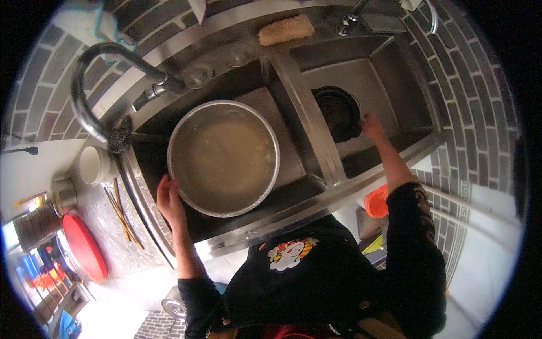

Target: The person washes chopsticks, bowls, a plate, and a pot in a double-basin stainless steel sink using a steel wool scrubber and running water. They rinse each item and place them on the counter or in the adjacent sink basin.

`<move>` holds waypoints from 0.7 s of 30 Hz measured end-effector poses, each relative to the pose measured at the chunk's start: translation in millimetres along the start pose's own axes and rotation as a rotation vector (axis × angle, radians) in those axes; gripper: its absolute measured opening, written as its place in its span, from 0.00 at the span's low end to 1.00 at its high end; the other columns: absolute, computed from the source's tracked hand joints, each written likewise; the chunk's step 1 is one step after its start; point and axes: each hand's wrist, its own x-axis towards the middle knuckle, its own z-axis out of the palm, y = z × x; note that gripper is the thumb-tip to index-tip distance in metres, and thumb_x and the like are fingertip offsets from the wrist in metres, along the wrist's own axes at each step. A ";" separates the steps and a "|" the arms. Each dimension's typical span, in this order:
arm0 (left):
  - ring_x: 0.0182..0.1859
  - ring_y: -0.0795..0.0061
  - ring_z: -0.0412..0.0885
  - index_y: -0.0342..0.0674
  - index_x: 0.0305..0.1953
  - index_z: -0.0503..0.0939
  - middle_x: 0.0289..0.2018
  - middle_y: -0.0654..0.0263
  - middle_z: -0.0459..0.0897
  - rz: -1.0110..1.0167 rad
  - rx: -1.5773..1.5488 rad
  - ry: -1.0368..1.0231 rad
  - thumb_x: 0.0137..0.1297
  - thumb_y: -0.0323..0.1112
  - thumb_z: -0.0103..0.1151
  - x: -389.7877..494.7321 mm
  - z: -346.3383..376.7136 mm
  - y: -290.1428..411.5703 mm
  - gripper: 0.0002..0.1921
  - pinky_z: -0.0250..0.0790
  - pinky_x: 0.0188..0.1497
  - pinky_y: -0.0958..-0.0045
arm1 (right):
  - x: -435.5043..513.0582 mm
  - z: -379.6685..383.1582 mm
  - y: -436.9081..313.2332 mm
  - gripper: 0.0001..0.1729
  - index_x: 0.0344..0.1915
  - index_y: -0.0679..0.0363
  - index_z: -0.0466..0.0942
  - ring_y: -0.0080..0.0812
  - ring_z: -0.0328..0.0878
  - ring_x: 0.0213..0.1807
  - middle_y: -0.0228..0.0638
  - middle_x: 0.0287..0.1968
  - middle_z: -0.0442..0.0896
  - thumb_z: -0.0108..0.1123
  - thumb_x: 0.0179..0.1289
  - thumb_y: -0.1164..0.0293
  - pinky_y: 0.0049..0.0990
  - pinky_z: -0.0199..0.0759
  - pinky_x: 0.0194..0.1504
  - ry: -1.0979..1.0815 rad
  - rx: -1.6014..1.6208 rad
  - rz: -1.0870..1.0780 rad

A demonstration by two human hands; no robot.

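Observation:
A large round metal basin (224, 161) of cloudy, yellowish-brown liquid stands in the left bowl of a stainless steel double sink (296, 93). At its left rim my left hand (170, 199) grips the edge, fingers bent over it and the thumb side hidden. In the sink's right bowl sits a dark round container (337, 113), possibly a drain basket, with a thin wire-like loop at its right side. My right hand (374, 128) pinches that right edge. The container's inside is too dark to make out.
A black gooseneck faucet (114, 48) arches over the left rim beside a dark scouring pad (120, 134). Behind the sink lies a beige sponge (286, 30). Chopsticks (123, 214), a white tub (94, 165) and a red round lid (84, 248) are on the left counter.

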 end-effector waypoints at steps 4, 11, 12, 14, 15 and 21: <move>0.49 0.74 0.77 0.32 0.54 0.73 0.48 0.58 0.80 0.105 0.052 0.192 0.68 0.26 0.50 -95.4 35.7 -0.1 0.14 0.68 0.51 0.76 | 60.2 40.1 38.1 0.26 0.53 0.66 0.70 0.48 0.76 0.50 0.52 0.50 0.76 0.60 0.60 0.61 0.43 0.71 0.49 -0.217 -0.063 0.098; 0.47 0.64 0.77 0.34 0.50 0.75 0.46 0.56 0.79 0.125 0.401 0.224 0.60 0.18 0.46 -166.6 88.7 16.1 0.17 0.68 0.48 0.71 | 80.2 69.1 61.0 0.26 0.45 0.71 0.73 0.44 0.80 0.40 0.53 0.39 0.79 0.64 0.56 0.60 0.41 0.76 0.37 -0.284 0.538 0.244; 0.46 0.65 0.77 0.34 0.49 0.76 0.46 0.57 0.79 0.122 0.414 0.220 0.59 0.18 0.46 -169.4 91.6 17.5 0.17 0.69 0.46 0.72 | 81.5 66.7 65.3 0.27 0.48 0.70 0.72 0.46 0.81 0.39 0.53 0.40 0.79 0.64 0.56 0.60 0.42 0.76 0.37 -0.251 0.539 0.169; 0.46 0.66 0.77 0.34 0.49 0.76 0.46 0.57 0.79 0.021 0.360 0.225 0.59 0.18 0.46 -173.8 95.3 17.8 0.17 0.69 0.44 0.73 | 87.9 59.2 73.8 0.30 0.55 0.68 0.69 0.49 0.81 0.36 0.53 0.43 0.79 0.63 0.56 0.62 0.44 0.76 0.38 -0.269 0.517 0.066; 0.45 0.66 0.77 0.34 0.49 0.76 0.46 0.57 0.79 -0.049 0.345 0.236 0.59 0.18 0.46 -175.8 96.7 16.9 0.16 0.69 0.43 0.73 | 91.3 54.6 78.7 0.30 0.54 0.68 0.69 0.48 0.81 0.37 0.52 0.44 0.79 0.63 0.57 0.61 0.43 0.76 0.38 -0.372 0.679 0.078; 0.44 0.65 0.78 0.35 0.45 0.78 0.44 0.58 0.80 0.046 0.396 0.278 0.61 0.20 0.48 -184.2 102.9 1.0 0.12 0.69 0.46 0.71 | 114.8 31.4 97.2 0.30 0.53 0.71 0.69 0.44 0.78 0.44 0.49 0.46 0.78 0.62 0.56 0.62 0.41 0.74 0.42 -0.610 0.724 0.217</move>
